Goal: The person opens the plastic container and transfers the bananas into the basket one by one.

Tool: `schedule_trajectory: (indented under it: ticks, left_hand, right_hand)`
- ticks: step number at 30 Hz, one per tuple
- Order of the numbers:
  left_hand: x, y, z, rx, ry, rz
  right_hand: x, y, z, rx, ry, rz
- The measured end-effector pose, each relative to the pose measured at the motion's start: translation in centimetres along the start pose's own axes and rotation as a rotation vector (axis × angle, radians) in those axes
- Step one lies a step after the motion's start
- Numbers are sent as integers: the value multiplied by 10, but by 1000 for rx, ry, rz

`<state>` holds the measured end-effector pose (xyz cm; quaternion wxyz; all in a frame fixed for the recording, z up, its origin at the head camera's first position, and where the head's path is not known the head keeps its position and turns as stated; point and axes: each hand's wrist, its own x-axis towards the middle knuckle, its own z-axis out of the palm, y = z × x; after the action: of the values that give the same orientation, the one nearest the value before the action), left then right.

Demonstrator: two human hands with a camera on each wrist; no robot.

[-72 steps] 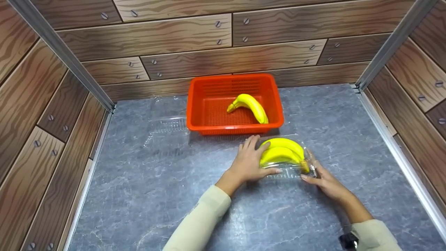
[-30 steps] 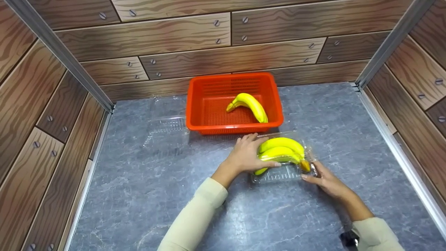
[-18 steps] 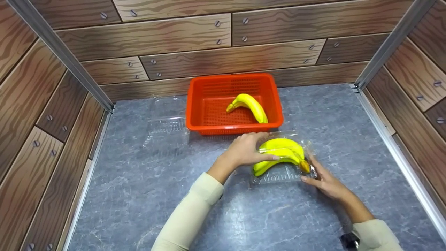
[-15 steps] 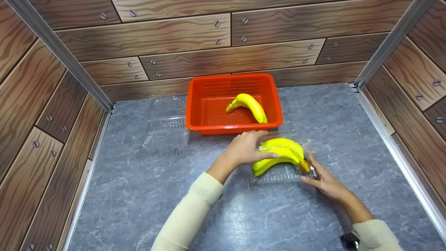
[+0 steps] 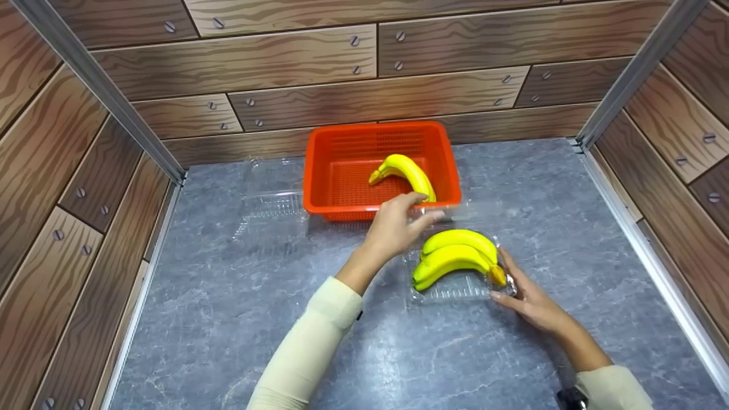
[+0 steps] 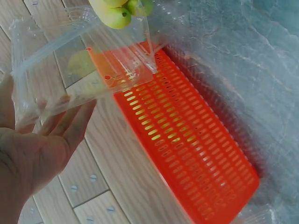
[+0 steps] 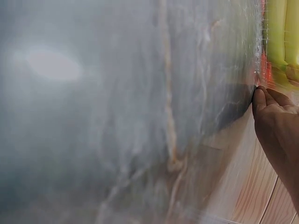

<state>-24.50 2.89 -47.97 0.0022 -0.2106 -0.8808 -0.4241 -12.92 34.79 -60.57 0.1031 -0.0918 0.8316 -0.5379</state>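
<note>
In front of the red basket (image 5: 336,209), a clear container (image 5: 455,292) holds a banana bunch (image 5: 453,259) on the tabletop (image 5: 239,319). Nearer the basket, the left hand (image 5: 392,228) pinches the raised lid (image 6: 51,60); the right hand (image 5: 531,300) grips the container's right end.

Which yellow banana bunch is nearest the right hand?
The yellow bunch in the clear plastic box; the other bunch is farther, in the red plastic basket.

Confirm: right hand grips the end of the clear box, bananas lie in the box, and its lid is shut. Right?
Not quite: the lid is open. The head view shows it raised toward the red basket, at the left hand. The rest stands: the right hand grips the end of the clear box, and bananas lie in it.
</note>
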Motion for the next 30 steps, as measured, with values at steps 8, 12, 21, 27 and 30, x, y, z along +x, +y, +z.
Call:
schedule_trajectory:
  ticks: [8,12,21,27,30]
  left_hand:
    - [4,-14,8,-238,254,2]
    - [4,-18,11,-309,337,-38]
    - [2,-18,12,-337,358,-20]
    - [-1,-20,14,-364,350,-13]
    - [-2,-22,15,-380,348,-9]
  right_hand:
    - [-7,3,3,-8,12,-21]
    - [-8,2,1,3,1,12]
    - [-8,-1,-1,4,0,33]
    - [-9,-1,2,18,-4,38]
    - [-10,-1,3,26,-6,29]
